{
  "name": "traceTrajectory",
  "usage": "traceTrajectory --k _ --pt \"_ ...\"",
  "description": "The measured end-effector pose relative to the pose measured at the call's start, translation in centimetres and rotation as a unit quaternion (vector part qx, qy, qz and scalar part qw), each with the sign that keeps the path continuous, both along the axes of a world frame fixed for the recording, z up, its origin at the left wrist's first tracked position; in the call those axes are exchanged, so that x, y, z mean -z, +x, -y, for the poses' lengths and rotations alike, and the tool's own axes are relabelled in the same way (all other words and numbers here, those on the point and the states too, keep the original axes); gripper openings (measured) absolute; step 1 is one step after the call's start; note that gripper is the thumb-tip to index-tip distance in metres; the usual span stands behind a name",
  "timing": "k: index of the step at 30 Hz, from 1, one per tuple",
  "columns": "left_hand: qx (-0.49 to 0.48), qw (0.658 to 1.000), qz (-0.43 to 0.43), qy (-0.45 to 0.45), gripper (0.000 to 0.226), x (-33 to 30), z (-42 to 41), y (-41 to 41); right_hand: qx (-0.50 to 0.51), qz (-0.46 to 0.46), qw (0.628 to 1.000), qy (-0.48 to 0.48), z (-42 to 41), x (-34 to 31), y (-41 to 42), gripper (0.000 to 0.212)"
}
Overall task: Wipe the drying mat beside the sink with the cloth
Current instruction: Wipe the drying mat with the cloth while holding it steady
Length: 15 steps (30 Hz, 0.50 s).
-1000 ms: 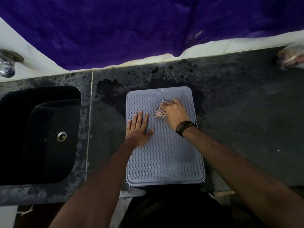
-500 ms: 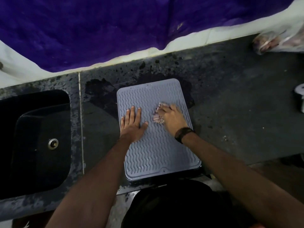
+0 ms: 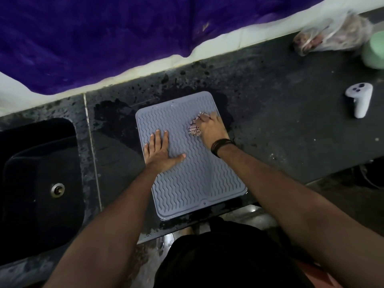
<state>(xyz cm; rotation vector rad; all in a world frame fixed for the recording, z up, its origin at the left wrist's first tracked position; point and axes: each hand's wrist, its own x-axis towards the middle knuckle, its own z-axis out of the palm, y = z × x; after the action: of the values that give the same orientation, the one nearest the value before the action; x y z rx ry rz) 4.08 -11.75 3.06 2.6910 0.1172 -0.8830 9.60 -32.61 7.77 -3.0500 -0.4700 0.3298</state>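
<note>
The drying mat (image 3: pixel 195 179) lies on the counter (image 3: pixel 280 125), right of the sink (image 3: pixel 39 179), with a seam between them. On the mat's left half rests the left hand (image 3: pixel 159 151), flat; on its far right part the right hand (image 3: pixel 212 128) sits over the cloth (image 3: pixel 194 128). Well right lies a controller (image 3: pixel 359 98) (a bag (image 3: pixel 324 39) and a cup (image 3: pixel 374 51) behind it).

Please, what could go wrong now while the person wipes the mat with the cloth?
1. The drying mat lies on a wet counter, its near edge at the counter's front. If the flat left hand lifts, the mat may slide.
2. The right hand bunches the cloth small near the far right corner, so the near half may go unwiped.
</note>
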Motion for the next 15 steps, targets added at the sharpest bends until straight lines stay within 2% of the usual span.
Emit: traceTrajectory --k 6,10,13,15 --pt "0.002 1.0 0.001 -0.018 0.118 -0.2 0.0 -0.1 0.004 -0.001 0.998 0.065 2.7 0.3 -9.2 0.047" --pt "0.007 1.0 0.003 -0.013 0.118 -0.3 0.0 -0.3 -0.005 -0.018 0.999 0.035 4.2 -0.6 -15.0 0.049" --pt "0.009 1.0 0.011 -0.011 0.119 -0.4 0.1 -0.4 0.016 -0.032 0.999 0.033 4.3 -1.3 -15.2 0.047" --pt "0.009 1.0 0.015 -0.012 0.119 -0.4 0.0 -0.5 0.041 -0.006 0.997 0.062 3.5 -1.6 -13.7 0.043"
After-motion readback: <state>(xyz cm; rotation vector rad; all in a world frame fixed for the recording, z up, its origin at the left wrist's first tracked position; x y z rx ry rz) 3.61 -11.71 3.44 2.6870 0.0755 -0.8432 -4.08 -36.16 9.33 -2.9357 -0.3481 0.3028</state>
